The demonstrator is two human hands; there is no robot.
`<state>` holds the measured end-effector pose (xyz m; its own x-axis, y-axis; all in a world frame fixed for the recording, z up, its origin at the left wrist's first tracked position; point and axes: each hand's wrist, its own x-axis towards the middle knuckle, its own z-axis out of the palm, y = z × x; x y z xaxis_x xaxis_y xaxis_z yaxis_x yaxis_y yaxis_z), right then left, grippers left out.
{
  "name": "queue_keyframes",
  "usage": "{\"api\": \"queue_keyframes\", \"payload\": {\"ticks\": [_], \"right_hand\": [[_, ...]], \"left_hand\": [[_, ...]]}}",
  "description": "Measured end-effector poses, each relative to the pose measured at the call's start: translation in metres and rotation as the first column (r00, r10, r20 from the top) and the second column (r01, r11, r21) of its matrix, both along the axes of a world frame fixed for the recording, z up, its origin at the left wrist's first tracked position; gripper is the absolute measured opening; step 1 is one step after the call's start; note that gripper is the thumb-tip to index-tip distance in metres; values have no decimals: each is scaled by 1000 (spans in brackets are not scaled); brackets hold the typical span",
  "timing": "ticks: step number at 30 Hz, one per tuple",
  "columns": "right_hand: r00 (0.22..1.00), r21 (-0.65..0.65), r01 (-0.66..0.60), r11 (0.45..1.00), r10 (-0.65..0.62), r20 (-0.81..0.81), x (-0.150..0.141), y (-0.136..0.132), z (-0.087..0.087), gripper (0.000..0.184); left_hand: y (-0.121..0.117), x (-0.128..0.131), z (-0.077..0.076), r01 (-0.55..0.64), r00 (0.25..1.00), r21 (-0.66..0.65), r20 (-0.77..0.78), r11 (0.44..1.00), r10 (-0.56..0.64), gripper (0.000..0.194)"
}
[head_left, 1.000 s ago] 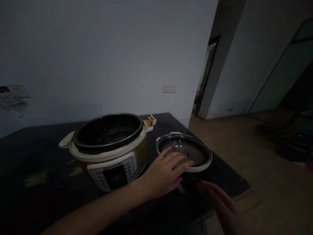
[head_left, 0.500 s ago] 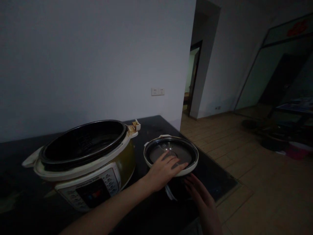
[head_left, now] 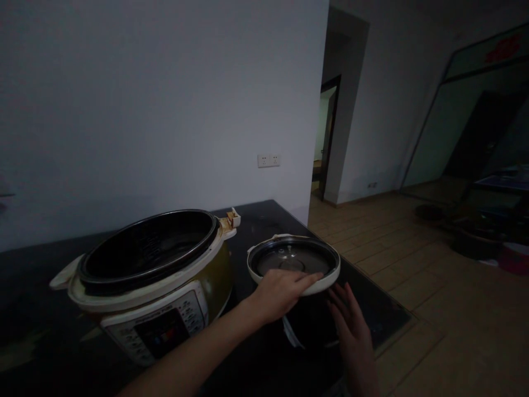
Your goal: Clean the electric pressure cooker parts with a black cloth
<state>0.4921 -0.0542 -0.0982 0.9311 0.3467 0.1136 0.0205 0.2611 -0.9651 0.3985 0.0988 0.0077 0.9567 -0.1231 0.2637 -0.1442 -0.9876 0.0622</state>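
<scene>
The lid (head_left: pixel 294 259) of an electric pressure cooker lies with its metal inner face up, to the right of the cooker. My left hand (head_left: pixel 281 292) is closed over the near part of its pale rim, with fingers on the inner side. My right hand (head_left: pixel 351 325) is just below the rim on the right, fingers stretched out and a little apart; whether they touch it I cannot tell. Under the lid is a dark shape with a white strip (head_left: pixel 292 333), too dim to make out. The pressure cooker (head_left: pixel 206 289) stands uncovered at left, its dark inside showing.
The dark tabletop (head_left: pixel 258 220) ends at a right-hand edge close to the lid. Behind it rises a pale wall with a double socket (head_left: pixel 268 160). Tiled floor (head_left: pixel 397 237), a doorway and a pink tub (head_left: pixel 514 258) are off to the right.
My left hand has drawn back from the lid's middle onto its near rim, fingers more curled. My right hand has shifted slightly right and up. The view has moved slightly.
</scene>
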Motion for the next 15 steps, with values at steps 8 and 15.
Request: {"api": "queue_keyframes", "payload": {"ticks": [8,15], "right_hand": [[977,161,-74,984,104,-185,-14,30,21,82],[992,199,-109,974,119,-42,-9,68,4,54]], "left_hand": [[4,5,19,-46,998,-197,36,979,54,66],[-3,11,29,-137,990,-189,16,972,142,61]]}}
